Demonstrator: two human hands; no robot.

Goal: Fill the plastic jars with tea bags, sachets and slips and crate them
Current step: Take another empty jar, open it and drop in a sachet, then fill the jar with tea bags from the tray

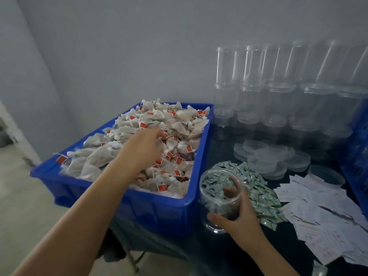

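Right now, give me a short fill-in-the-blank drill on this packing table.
1. The left hand reaches into the blue plastic crate of white ____ with red tags.
2. The right hand grips a clear plastic ____.
3. The loose white paper slips lie to the ____ of the green sachet pile.

Missing: tea bags; jar; right
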